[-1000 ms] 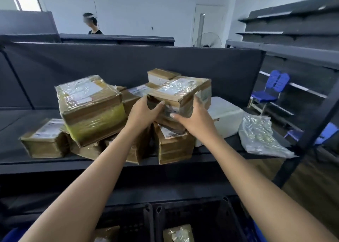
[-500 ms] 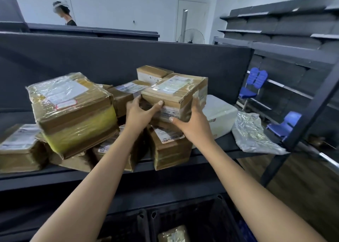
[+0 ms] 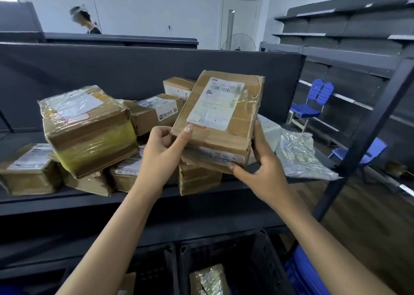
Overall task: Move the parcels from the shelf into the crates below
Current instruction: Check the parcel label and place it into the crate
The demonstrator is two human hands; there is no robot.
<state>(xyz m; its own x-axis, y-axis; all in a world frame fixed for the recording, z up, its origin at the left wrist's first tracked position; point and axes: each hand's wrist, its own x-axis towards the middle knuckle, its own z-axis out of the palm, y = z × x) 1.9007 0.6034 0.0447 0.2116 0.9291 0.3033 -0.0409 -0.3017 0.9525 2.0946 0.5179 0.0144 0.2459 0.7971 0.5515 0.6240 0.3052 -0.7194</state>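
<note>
Parcel (image 3: 220,120), seemingly clear of the pile (image 3: 89,133), gripped between left hand (image 3: 161,153) and right hand (image 3: 264,169).

A person (image 3: 86,23) stands in the background beyond a low dark rack (image 3: 121,40), in front of a white wall (image 3: 145,8). Further right is a closed pale door (image 3: 239,17), with a round fan (image 3: 238,42) in front of it. Grey racks (image 3: 358,26) line the right side of the room. A blue chair (image 3: 313,103) stands beside them, and a second chair (image 3: 367,152) stands nearer on the wooden floor (image 3: 369,223). Something blue (image 3: 304,272) shows at the lower right.
</note>
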